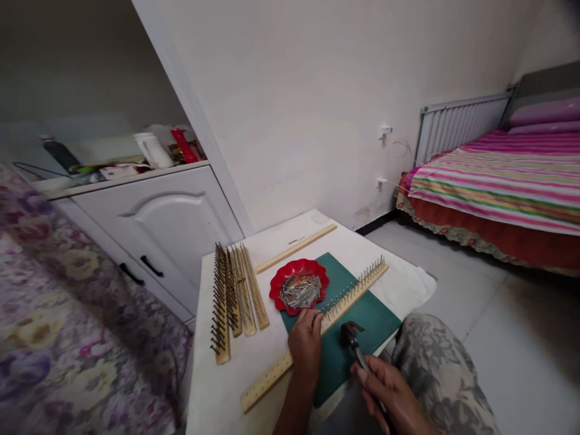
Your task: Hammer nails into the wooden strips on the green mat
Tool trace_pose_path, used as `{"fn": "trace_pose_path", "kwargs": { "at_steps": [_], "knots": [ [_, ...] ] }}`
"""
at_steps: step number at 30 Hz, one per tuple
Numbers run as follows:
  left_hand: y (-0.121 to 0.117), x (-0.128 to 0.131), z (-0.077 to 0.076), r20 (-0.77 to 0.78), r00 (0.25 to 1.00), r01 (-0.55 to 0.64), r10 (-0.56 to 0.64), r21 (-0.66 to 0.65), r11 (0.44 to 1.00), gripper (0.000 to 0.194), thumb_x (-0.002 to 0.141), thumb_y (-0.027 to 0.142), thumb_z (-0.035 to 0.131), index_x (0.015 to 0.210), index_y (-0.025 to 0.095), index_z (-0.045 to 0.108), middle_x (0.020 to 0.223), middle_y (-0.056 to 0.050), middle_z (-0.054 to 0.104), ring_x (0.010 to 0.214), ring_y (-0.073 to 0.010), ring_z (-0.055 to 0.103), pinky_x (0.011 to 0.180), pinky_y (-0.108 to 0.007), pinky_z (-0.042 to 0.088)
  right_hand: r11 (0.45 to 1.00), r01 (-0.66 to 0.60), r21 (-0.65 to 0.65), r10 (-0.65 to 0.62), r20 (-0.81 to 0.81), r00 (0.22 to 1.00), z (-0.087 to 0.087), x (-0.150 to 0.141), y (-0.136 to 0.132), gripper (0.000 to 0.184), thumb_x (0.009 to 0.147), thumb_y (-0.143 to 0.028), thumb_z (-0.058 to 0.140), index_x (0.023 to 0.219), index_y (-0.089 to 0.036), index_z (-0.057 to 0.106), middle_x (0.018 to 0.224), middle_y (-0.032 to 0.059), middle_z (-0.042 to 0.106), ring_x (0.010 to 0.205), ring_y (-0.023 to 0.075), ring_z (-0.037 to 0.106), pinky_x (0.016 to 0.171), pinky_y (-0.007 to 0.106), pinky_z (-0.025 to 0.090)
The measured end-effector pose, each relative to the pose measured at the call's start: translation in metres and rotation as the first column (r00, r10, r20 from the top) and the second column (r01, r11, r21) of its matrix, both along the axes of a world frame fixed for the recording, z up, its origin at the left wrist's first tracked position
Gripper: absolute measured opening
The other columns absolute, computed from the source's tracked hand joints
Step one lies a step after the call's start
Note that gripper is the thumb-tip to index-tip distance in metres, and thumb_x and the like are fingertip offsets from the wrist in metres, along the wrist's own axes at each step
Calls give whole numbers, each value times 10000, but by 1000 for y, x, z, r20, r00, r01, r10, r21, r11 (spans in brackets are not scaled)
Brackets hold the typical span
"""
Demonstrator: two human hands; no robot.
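Observation:
A long wooden strip [335,313] lies slantwise across a green mat [378,320], with a row of upright nails [357,287] along its far part and small holes on its near part. My left hand [306,338] rests over the strip, its fingertips pinched around a nail at the near end of the row; the nail is mostly hidden. In my right hand [385,386] is a claw hammer [351,338], gripped by its handle, its head above the mat and beside the strip. A red scalloped dish [299,266] full of loose nails [299,293] sits just beyond my left hand.
Several strips bristling with nails [222,302] lie at the table's left. Another wooden strip [296,248] is near the back edge of the white-covered table [226,386]. My knee [435,350] is at the right. A cabinet [167,223] stands left, a bed [498,175] right.

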State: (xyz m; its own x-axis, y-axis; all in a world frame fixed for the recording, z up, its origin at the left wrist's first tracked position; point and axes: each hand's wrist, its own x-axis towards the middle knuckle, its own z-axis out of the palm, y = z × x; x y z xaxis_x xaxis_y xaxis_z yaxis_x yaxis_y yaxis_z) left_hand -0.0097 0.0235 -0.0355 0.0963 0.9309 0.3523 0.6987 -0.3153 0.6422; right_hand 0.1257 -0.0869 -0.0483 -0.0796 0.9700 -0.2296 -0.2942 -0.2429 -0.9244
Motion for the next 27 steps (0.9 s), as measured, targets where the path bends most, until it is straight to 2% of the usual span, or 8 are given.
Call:
{"fn": "trace_pose_path", "kwargs": {
  "at_steps": [5, 8, 13, 27],
  "knots": [
    [0, 0, -1, 15, 1000, 0, 0, -11, 1000, 271, 855, 318, 399, 764, 196, 623, 775, -16, 622, 744, -143, 573, 659, -223, 396, 993, -75, 94, 71, 39, 997, 35, -2, 20, 343, 791, -512, 505, 807, -169, 500, 428, -91, 503, 248, 24, 297, 276, 139, 185],
    [0, 0, -4, 23, 1000, -6, 6, -20, 1000, 244, 848, 298, 416, 751, 197, 615, 760, -5, 611, 726, -133, 565, 641, -215, 383, 984, -110, 137, 100, 79, 992, 45, -6, 37, 314, 804, -485, 503, 795, -172, 492, 429, -98, 496, 246, 23, 296, 275, 137, 188],
    [0, -1, -10, 11, 1000, -21, 21, -30, 999, 198, 835, 231, 425, 745, 191, 598, 763, 2, 596, 717, -124, 555, 627, -213, 361, 980, -137, 147, 115, 150, 982, 44, -11, 51, 292, 810, -468, 499, 803, -176, 497, 432, -108, 484, 240, 29, 302, 271, 142, 193],
    [2, -3, -17, 35, 999, -17, 19, -44, 999, 178, 822, 206, 439, 746, 187, 599, 756, 7, 593, 698, -118, 552, 617, -206, 354, 966, -185, 180, 143, 226, 964, 39, -11, 57, 244, 832, -431, 480, 769, -198, 447, 451, -109, 480, 246, 27, 304, 261, 131, 205]
  ]
}}
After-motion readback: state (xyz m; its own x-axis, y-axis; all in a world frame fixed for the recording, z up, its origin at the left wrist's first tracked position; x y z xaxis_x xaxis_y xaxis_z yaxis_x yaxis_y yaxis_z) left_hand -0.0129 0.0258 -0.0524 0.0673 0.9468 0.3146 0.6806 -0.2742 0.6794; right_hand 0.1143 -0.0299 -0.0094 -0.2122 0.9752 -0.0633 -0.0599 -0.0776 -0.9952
